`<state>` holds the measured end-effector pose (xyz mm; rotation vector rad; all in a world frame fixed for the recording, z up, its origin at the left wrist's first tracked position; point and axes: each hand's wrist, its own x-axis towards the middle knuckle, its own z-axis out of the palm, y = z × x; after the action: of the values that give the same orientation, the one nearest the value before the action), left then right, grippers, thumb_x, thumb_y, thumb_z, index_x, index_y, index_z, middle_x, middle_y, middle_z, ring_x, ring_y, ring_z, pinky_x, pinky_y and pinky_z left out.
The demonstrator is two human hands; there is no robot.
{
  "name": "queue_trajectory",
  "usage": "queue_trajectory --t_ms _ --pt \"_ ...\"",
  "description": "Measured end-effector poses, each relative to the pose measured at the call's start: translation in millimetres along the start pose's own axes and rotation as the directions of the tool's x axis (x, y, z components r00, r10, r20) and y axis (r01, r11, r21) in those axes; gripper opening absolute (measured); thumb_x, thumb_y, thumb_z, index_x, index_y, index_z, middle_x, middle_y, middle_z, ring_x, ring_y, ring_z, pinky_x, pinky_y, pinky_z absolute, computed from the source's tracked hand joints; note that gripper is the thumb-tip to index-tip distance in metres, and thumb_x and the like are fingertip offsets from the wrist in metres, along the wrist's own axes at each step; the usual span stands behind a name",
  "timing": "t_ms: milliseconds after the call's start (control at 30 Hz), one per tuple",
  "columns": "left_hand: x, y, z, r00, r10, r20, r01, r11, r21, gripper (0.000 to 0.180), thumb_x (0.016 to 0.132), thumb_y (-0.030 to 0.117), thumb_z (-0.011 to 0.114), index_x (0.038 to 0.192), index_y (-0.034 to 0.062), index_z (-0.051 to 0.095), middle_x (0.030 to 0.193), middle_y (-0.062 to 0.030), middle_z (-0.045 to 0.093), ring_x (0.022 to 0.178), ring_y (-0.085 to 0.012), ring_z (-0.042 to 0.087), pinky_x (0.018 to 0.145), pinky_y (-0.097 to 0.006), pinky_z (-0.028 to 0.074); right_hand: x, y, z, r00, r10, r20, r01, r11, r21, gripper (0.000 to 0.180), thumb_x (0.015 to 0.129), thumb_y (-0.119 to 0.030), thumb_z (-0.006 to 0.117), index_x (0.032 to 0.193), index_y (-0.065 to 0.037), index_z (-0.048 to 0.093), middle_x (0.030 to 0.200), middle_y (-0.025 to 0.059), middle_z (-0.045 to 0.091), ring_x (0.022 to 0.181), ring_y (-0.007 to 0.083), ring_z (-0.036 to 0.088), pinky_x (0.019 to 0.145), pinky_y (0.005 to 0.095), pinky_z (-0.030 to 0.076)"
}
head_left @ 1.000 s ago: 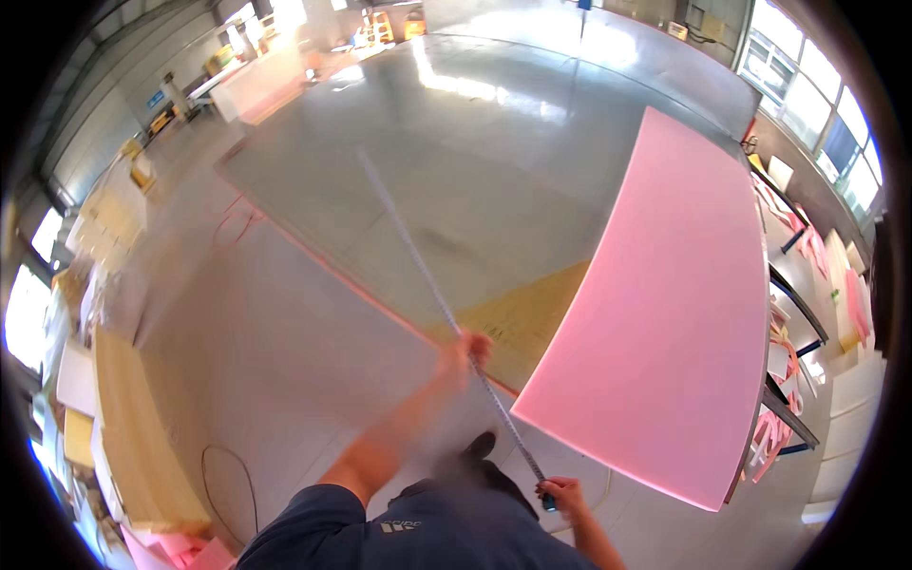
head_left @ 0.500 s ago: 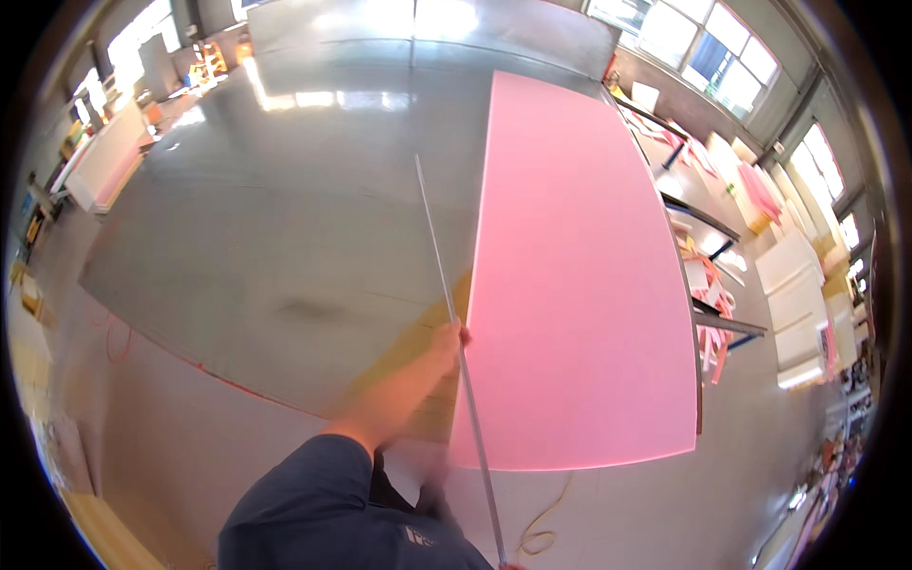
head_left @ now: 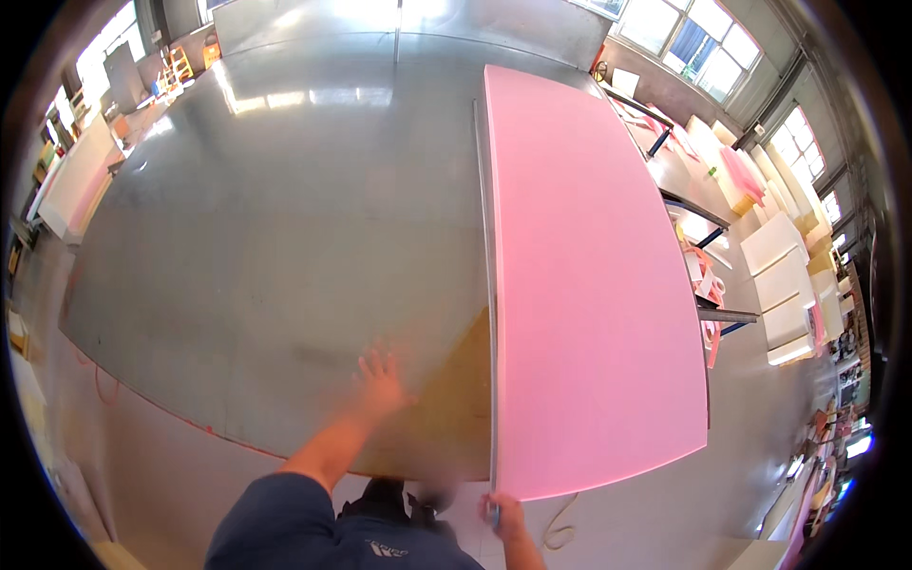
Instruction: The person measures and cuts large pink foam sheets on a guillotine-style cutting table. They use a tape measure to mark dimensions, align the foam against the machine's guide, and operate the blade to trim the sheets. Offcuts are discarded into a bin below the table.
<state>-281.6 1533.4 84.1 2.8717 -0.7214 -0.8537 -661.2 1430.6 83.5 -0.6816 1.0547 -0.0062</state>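
A large pink foam sheet point(head_left: 598, 285) lies flat over the right part of a grey metal-topped table point(head_left: 285, 237). Along the sheet's left edge runs a long thin metal strip point(head_left: 493, 380), almost parallel to it. My right hand point(head_left: 508, 516) is closed around the strip's near end, by the sheet's near left corner. Slightly blurred, my left hand point(head_left: 382, 382) is over the tabletop left of the strip, fingers spread and nothing in them. Whether its palm touches the surface I cannot tell.
A tan patch point(head_left: 456, 389) shows on the tabletop beside the strip. On the floor near the sheet's corner lies a looped cord point(head_left: 559, 534). To the right stand metal support arms point(head_left: 727, 314), pink offcuts point(head_left: 701, 275) and white foam blocks point(head_left: 784, 294).
The strip has swung from a slant across the table to lie along the sheet's left edge. My left hand has let go of it and moved left. My right hand has come into view.
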Motion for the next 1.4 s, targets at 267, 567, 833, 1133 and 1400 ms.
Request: queue_trajectory --t_ms 267,567,833,1133,1400 --pt "12 -12 32 0.998 -0.056 0.006 0.055 0.995 0.086 0.131 0.065 0.065 0.08 0.158 0.0087 0.005 0.161 -0.0261 -0.006 0.145 -0.0543 -0.004 0.11 -0.071 0.018 190 -148 118 0.978 0.004 0.211 -0.055 0.971 0.235 0.015 0.093 -0.019 0.057 0.096 -0.005 0.06 0.081 0.0083 0.063 0.07 0.0201 0.062 0.061 0.0326 0.054" --pt "11 -12 35 0.998 -0.042 0.04 0.042 0.999 0.015 0.133 0.066 0.061 0.081 0.157 0.0067 0.002 0.16 -0.0285 -0.013 0.144 -0.0558 -0.011 0.109 -0.074 0.014 244 -211 186 0.958 -0.016 0.287 -0.095 0.925 0.368 0.013 0.096 -0.016 0.056 0.096 -0.003 0.059 0.081 0.0086 0.062 0.071 0.0199 0.062 0.062 0.0298 0.057" --pt "7 -7 36 0.999 -0.027 0.042 0.029 0.999 -0.04 0.135 0.064 0.062 0.082 0.157 0.0051 0.001 0.159 -0.0297 -0.015 0.143 -0.0569 -0.013 0.108 -0.076 0.013 266 -235 199 0.941 0.005 0.337 -0.146 0.908 0.393 0.014 0.097 -0.018 0.056 0.094 -0.006 0.061 0.079 0.0073 0.065 0.068 0.0203 0.064 0.061 0.0314 0.058" --pt "17 -17 57 0.996 -0.039 -0.077 0.041 0.999 0.02 0.13 0.059 0.064 0.083 0.156 0.0076 0.017 0.161 -0.0271 0.002 0.145 -0.0559 0.001 0.105 -0.077 0.018 272 -236 200 0.93 -0.004 0.368 -0.15 0.909 0.388 0.015 0.097 -0.02 0.054 0.093 -0.007 0.06 0.078 0.0066 0.064 0.066 0.0199 0.063 0.058 0.0312 0.058" --pt "15 -17 43 0.998 0.024 -0.056 -0.024 1.0 0.005 0.135 0.062 0.059 0.084 0.157 0.0066 0.005 0.16 -0.0285 -0.007 0.144 -0.0565 -0.006 0.106 -0.076 0.018 265 -242 181 0.987 -0.081 0.141 0.049 0.974 0.222 0.017 0.095 -0.019 0.053 0.092 -0.004 0.061 0.073 0.0068 0.063 0.064 0.0194 0.063 0.054 0.0302 0.055"
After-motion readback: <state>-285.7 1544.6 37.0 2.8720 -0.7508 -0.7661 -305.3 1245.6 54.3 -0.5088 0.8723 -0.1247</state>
